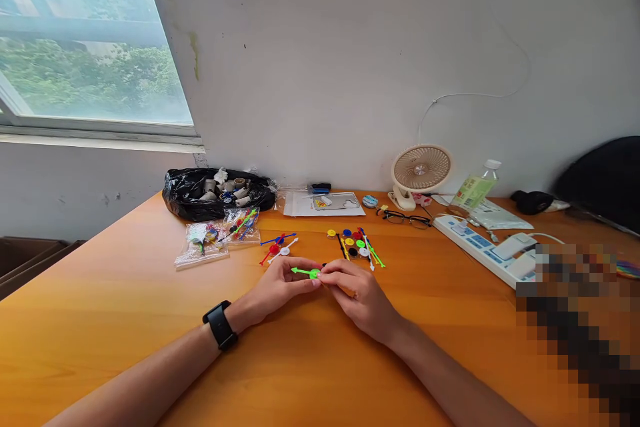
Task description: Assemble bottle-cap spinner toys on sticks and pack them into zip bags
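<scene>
Between my two hands is a bright green arrow spinner (303,271), its arrowhead pointing left and a round green hub near its middle. My left hand (277,290) curls around it from the left, thumb near the hub. The fingers of my right hand (363,297) pinch it at the hub, hiding its right end. Just beyond my left hand lie blue, red and white arrow spinners (278,247). Past my right hand is a pile of loose arrows and round discs (357,245) in yellow, black, red, blue, green and white.
Zip bags of colourful parts (203,243) lie left of the spinners, before a black plastic bag (173,197). Toward the back right are eyeglasses (395,217), a clip fan (421,168), a bottle (474,192) and a white power strip (475,247). A pixelated patch covers the right edge.
</scene>
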